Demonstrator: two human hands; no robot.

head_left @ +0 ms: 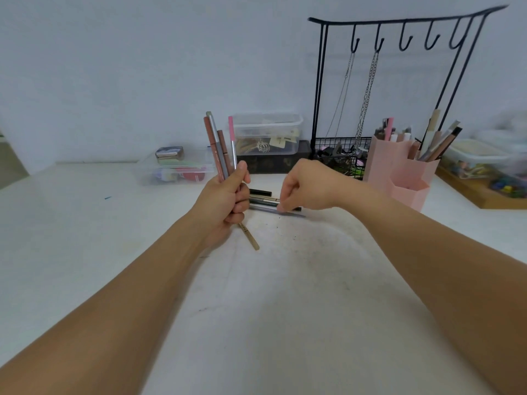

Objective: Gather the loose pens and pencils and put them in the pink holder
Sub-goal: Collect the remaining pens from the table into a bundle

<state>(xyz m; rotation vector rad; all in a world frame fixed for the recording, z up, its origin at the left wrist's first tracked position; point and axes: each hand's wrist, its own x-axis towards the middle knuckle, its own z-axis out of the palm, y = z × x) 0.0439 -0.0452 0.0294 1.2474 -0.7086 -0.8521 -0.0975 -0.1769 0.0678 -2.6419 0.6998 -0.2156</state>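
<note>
My left hand (225, 203) is shut on a bundle of pencils (219, 149) that stands upright, with brown, grey and pink shafts; one tan end (251, 238) sticks out below the fist. Several loose pens (263, 199) lie on the white table just right of that hand. My right hand (302, 189) reaches down over them, fingertips pinched on a grey pen (293, 213) that still rests on the table. The pink holder (405, 169), with hexagonal cups, stands at the right and has several pencils in it.
A black wire rack (399, 24) with hooks and hanging chains stands behind the holder. Clear plastic boxes (268, 132) sit along the back wall, one (176, 166) at the left. A wooden tray (482, 195) with containers lies at the far right.
</note>
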